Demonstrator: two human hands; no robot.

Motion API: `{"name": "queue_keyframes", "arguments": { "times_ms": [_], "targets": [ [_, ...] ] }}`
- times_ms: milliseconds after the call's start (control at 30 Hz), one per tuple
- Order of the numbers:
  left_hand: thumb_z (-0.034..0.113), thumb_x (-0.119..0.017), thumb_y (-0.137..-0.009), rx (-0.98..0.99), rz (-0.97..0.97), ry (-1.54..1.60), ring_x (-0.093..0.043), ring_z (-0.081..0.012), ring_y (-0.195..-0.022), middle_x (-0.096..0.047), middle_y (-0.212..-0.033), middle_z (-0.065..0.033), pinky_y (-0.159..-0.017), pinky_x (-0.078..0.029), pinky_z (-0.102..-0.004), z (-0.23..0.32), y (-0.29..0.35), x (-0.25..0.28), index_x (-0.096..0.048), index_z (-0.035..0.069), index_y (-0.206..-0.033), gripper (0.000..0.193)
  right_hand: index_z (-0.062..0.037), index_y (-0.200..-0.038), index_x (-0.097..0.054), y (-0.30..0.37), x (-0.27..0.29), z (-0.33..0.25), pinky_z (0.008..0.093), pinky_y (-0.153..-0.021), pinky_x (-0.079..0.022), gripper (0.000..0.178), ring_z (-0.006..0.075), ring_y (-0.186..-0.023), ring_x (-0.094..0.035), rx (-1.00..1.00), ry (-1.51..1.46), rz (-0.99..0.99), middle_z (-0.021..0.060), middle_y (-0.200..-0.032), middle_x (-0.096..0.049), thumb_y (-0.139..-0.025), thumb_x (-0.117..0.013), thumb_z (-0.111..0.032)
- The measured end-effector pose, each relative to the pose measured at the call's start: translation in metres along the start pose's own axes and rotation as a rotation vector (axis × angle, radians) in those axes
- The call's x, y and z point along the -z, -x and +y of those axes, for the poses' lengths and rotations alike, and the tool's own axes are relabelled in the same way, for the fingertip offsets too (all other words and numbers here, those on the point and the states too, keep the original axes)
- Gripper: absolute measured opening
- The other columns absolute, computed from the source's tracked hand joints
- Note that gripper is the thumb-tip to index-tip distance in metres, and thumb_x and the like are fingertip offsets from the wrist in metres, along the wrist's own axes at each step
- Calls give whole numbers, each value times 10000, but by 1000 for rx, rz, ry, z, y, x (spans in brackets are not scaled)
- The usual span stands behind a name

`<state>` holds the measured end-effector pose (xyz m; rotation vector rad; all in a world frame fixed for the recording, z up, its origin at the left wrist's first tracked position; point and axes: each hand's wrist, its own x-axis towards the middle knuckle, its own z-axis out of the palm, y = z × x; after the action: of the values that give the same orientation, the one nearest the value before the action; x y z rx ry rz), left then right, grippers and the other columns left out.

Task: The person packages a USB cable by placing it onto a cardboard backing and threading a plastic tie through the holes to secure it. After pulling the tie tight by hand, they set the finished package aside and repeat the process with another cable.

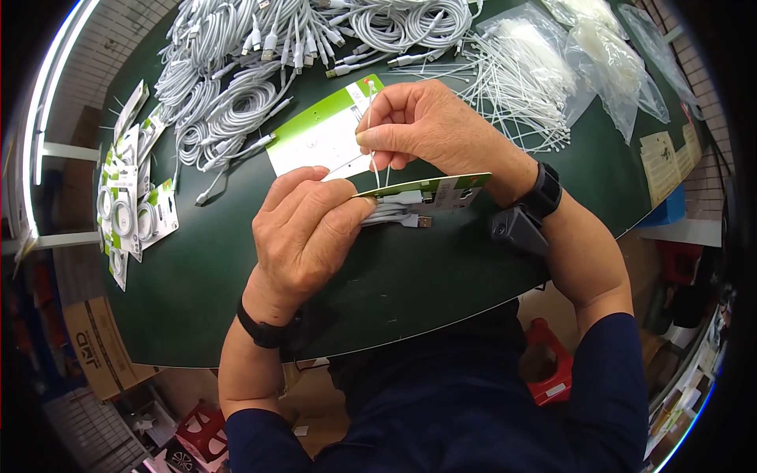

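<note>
My left hand (303, 229) grips a green and white packaging card (451, 194), held tilted on edge above the table. A coiled grey-white USB cable (388, 214) lies against the card's near face, pressed there by my left thumb and fingers. On the card's far side, my right hand (430, 126) pinches a thin white cable tie (372, 154). The tie's strands come up from behind the card toward my right thumb and forefinger; where they pass through it is hidden. Flat on the table beyond my hands lies another green and white card (303, 142), partly covered by them.
Bundled grey-white cables (229, 87) fill the table's far left, with more coils (422, 27) at the back. Loose cable ties (516, 102) and clear plastic bags (611, 59) lie at the far right. Carded cables (126, 205) stack along the left edge of the dark green table (205, 307).
</note>
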<state>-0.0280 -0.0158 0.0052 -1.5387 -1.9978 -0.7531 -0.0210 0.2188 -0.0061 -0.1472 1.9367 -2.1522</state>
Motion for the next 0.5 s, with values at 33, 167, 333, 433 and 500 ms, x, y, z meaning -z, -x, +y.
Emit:
{"name": "queue_keyframes", "arguments": {
  "times_ms": [33, 167, 333, 433, 500],
  "targets": [
    [32, -794, -806, 0, -1, 0, -690, -214, -772, -696, -872, -54, -856, -605, -419, 0, 0, 0, -720, 52, -923, 140, 19, -987, -704, -1, 0, 1, 187, -647, -562, 121, 89, -770, -731, 23, 8, 19, 56, -919, -723, -993, -743, -96],
    [32, -794, -805, -1, -5, 0, -690, -215, -772, -697, -872, -55, -854, -605, -420, 1, 1, 2, -720, 50, -921, 138, 29, -973, -698, -2, 0, 4, 192, -646, -566, 124, 94, -771, -731, 34, 7, 30, 65, -934, -719, -992, -740, -86],
    [31, -796, -800, -5, -6, 5, -691, -218, -772, -698, -873, -59, -851, -605, -419, 0, 0, 2, -723, 45, -919, 140, 27, -966, -697, -3, 1, 6, 194, -648, -568, 120, 96, -781, -733, 33, 30, 15, 65, -950, -717, -992, -739, -82],
    [30, -795, -799, -4, -6, 3, -691, -219, -772, -699, -874, -60, -847, -606, -418, 1, -1, 2, -724, 44, -917, 138, 24, -958, -697, -2, 0, 6, 193, -650, -569, 117, 95, -790, -734, 22, 35, 49, 63, -948, -716, -993, -736, -81],
    [29, -795, -799, -4, -4, 1, -691, -219, -772, -700, -874, -60, -846, -606, -417, 1, -1, 2, -725, 43, -916, 138, 23, -959, -698, -3, 1, 6, 193, -653, -569, 115, 93, -789, -732, 22, 36, 50, 61, -939, -716, -992, -736, -80]
  ]
}}
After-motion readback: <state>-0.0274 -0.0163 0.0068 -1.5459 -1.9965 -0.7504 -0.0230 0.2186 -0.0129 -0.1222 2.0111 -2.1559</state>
